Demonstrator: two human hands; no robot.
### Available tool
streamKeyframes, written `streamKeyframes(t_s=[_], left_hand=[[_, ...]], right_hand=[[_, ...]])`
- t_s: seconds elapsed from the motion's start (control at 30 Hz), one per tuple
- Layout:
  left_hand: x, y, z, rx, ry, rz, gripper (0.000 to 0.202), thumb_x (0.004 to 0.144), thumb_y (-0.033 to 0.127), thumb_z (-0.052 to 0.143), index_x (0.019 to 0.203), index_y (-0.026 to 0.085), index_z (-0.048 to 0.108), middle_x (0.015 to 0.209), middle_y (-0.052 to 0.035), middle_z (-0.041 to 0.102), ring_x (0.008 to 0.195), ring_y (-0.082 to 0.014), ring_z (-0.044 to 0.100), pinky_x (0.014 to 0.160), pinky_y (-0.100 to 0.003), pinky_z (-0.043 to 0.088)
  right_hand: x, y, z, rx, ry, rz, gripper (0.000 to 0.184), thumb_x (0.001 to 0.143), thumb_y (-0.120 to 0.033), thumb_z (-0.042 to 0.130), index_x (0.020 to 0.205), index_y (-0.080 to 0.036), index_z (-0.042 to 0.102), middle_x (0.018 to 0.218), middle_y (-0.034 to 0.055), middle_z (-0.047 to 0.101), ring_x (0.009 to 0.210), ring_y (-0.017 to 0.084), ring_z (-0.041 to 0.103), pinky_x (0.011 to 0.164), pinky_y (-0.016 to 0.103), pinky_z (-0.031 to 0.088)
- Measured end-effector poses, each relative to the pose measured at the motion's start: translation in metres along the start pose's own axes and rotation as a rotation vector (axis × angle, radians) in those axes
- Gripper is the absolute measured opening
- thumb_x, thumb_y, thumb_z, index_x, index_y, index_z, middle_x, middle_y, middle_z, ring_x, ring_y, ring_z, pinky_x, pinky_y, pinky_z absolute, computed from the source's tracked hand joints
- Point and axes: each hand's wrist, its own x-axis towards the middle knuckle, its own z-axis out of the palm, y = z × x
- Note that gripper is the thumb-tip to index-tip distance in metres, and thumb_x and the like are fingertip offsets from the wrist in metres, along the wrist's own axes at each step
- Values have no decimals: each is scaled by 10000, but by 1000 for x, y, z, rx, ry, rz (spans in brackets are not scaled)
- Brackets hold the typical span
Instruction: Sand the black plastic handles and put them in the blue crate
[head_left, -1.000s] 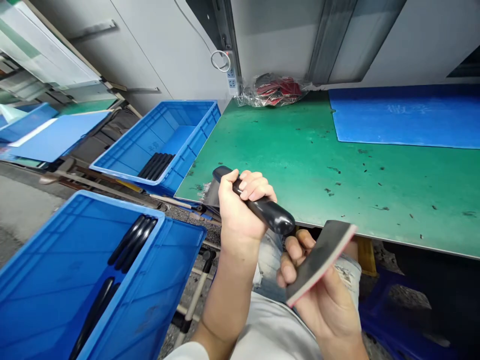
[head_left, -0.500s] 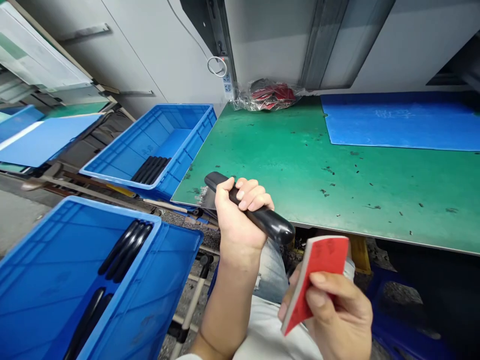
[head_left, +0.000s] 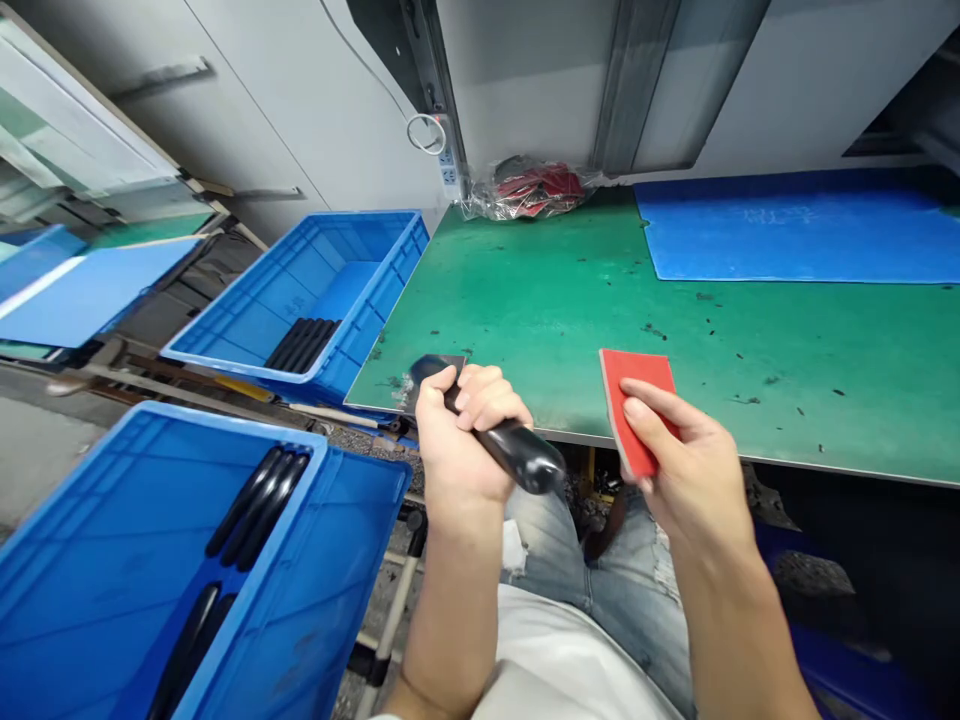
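My left hand [head_left: 474, 440] is wrapped around a glossy black handle-like bar [head_left: 525, 455] with a rounded end, held at a slant over the table's near edge. The bar's far end is by a small dark plate [head_left: 451, 364] at the table corner. To the right, my right hand [head_left: 686, 450] pinches a red sanding pad [head_left: 637, 385] with a pale grey edge between thumb and fingers. The pad stands upright, apart from the bar. Part of the bar's middle is hidden by my left fingers.
A green tabletop [head_left: 540, 290] carries dark scraps, a blue sheet [head_left: 795, 235] and a clear plastic bag with red pieces [head_left: 540, 190]. Black bars lie in the near blue crate [head_left: 90, 540] and in the far blue crate [head_left: 360, 230], both left of the table.
My right hand has moved up and away from my body with the red sanding pad, now over the table's edge. The left hand with the black bar has shifted slightly left and down.
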Motion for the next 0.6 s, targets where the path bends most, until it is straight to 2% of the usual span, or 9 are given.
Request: streamKeyframes(t_s=[0.1, 0.2, 0.3, 0.33, 0.4, 0.47, 0.53, 0.6], left_hand=[[-3, -2, 1, -1, -4, -32, 285, 954, 228, 363, 693, 219, 248, 482, 92, 306, 326, -6, 316, 366, -106, 285], [-5, -2, 3, 38, -9, -13, 286, 950, 209, 361, 693, 218, 235, 478, 88, 314, 327, -7, 320, 363, -101, 287], [-8, 1, 6, 81, -16, 17, 280, 933, 182, 373, 700, 220, 223, 468, 89, 318, 322, -9, 316, 356, -96, 286], [-9, 3, 7, 80, -29, 32, 284, 927, 166, 374, 702, 222, 211, 466, 88, 318, 324, -8, 319, 359, -91, 290], [-10, 7, 11, 62, -49, 62, 293, 923, 143, 372, 707, 225, 191, 469, 88, 313, 329, -7, 325, 364, -83, 293], [-11, 10, 14, 48, -35, 63, 292, 933, 149, 361, 710, 226, 189, 477, 89, 307, 332, -6, 326, 364, -82, 291], [-9, 11, 16, 40, -24, 59, 290, 946, 175, 355, 708, 226, 198, 481, 92, 301, 328, -3, 317, 362, -87, 285], [-7, 10, 16, 59, -25, 57, 293, 948, 175, 349, 702, 224, 198, 481, 91, 296, 327, 2, 307, 367, -84, 279]], right_hand=[[1, -3, -1, -24, -148, -45, 285, 659, -456, 908, 861, -274, 821, 623, 19, 715, 373, 113, 506, 333, 216, 415], [2, -6, 0, -26, -29, -37, 239, 771, -447, 838, 972, -324, 805, 675, -5, 735, 382, 112, 521, 325, 206, 401], [8, -5, 2, -69, -72, -85, 364, 683, -478, 893, 978, -281, 808, 736, 22, 752, 474, 148, 601, 385, 233, 468], [10, -3, 2, -112, -30, -84, 378, 682, -481, 895, 983, -268, 808, 741, 26, 752, 473, 144, 596, 390, 233, 472], [14, 2, 0, -189, 138, -38, 377, 756, -478, 848, 1063, -268, 789, 780, 26, 758, 424, 110, 541, 359, 216, 440], [11, 9, -4, -195, 256, -2, 380, 812, -457, 810, 1139, -270, 761, 894, 43, 771, 455, 111, 569, 368, 215, 456], [3, 14, -8, -117, 271, 0, 391, 819, -418, 816, 1176, -278, 741, 1036, 62, 766, 656, 173, 696, 501, 246, 564], [-9, 14, -11, -5, 260, -9, 363, 821, -370, 823, 1168, -301, 739, 1104, 56, 755, 871, 218, 737, 667, 277, 623]])
